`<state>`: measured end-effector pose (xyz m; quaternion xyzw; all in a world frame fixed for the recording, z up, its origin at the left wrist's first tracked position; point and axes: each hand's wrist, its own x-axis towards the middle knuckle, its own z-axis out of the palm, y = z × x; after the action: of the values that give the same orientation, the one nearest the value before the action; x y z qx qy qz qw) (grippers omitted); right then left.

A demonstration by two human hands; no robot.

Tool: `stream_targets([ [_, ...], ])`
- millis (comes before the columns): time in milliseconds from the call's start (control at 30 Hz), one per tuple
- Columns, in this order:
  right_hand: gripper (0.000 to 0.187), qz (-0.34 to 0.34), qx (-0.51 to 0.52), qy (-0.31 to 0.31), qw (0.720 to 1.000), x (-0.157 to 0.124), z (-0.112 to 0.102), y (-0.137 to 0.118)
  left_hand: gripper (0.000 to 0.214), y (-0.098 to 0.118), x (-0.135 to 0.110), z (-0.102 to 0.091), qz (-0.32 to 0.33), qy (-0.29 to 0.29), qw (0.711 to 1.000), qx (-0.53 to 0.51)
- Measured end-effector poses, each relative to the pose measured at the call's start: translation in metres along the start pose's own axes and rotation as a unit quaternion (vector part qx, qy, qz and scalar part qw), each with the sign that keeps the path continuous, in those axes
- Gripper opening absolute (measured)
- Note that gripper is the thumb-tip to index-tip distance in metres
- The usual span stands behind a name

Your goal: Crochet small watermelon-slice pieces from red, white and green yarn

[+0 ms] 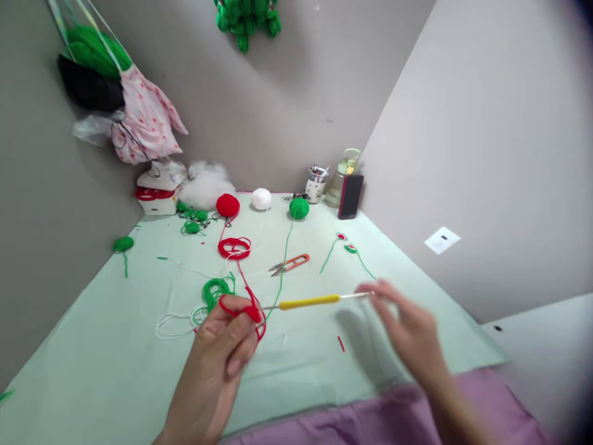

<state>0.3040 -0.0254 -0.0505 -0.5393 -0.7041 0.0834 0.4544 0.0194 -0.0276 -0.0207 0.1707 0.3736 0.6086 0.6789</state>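
My left hand (222,352) is closed on a small red crochet piece (252,313), with red yarn (245,281) running from it toward the back. A crochet hook with a yellow grip (309,302) extends level to the right from the red piece, one metal end at the stitches. At the hook's other metal end is my right hand (407,321), slightly blurred, its fingertips pinched round the tip. Behind the left hand lie a green yarn coil (215,290) and loose white yarn (173,324).
Thread snips (290,264) lie mid-table near red (228,205), white (261,199) and green (299,208) yarn balls. Two small crochet pieces (351,248) rest to the right. A phone (351,196) leans on a bottle (334,188). White stuffing (208,185) sits at the back left.
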Motion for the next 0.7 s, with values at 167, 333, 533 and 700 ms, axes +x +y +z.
stream_targets([
  [167,0.049,0.064,0.321,-0.103,0.939,-0.018,0.044,-0.051,0.032,-0.015,-0.007,0.007,-0.061,-0.086,0.994,0.019],
  [333,0.015,0.06,0.44,-0.081,0.892,0.002,0.067,-0.085,0.021,-0.017,-0.009,0.0,-0.055,-0.131,0.985,0.102],
  [533,0.008,0.138,0.564,-0.109,0.806,0.018,0.081,-0.085,0.035,-0.009,-0.005,-0.016,0.0,-0.13,0.978,0.162],
  [700,0.02,0.18,0.598,-0.148,0.767,0.02,0.083,-0.091,0.027,-0.005,-0.001,-0.02,0.002,-0.139,0.974,0.18],
])
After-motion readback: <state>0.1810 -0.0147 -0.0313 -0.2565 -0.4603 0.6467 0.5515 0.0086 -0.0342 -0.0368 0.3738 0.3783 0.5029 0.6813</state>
